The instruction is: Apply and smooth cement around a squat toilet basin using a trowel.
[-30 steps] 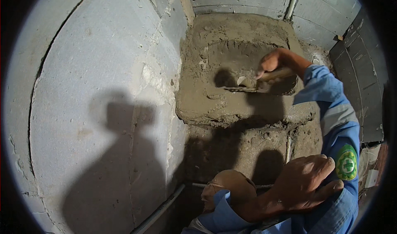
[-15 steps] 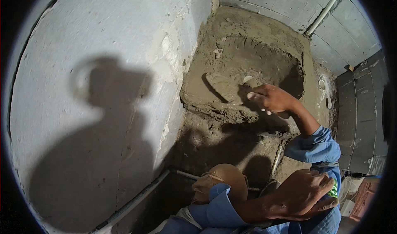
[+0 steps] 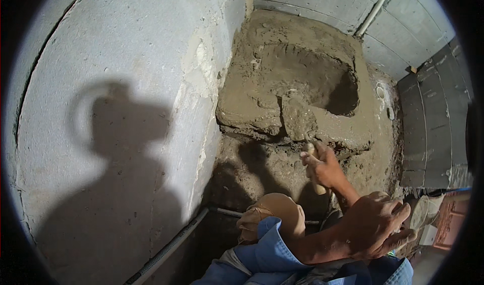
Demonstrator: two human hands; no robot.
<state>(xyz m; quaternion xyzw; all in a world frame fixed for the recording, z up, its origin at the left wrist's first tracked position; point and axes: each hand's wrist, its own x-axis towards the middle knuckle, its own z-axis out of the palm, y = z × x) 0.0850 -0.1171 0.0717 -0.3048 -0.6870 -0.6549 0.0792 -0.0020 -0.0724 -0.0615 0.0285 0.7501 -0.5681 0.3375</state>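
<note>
My right hand (image 3: 322, 166) grips the wooden handle of a trowel (image 3: 298, 119). The blade is loaded with wet grey mortar and lies on the near edge of a big mortar heap (image 3: 302, 78), which has a scooped hollow in its right side. My left hand (image 3: 379, 225) comes across from a blue sleeve (image 3: 267, 244) and rests over my right forearm. Its fingers are spread and it holds nothing. A tan knee (image 3: 275, 209) shows just left of it.
A plastered grey wall (image 3: 126, 108) with my shadow fills the left. A thin pipe (image 3: 171, 249) runs along its foot. Block walls and a white pipe (image 3: 375, 8) stand behind the heap. Dark tiles (image 3: 433, 118) and small containers (image 3: 426, 214) are at the right.
My right hand has drawn the trowel back from the hollow of the heap toward its near edge, with mortar on the blade. The view has tilted down and left.
</note>
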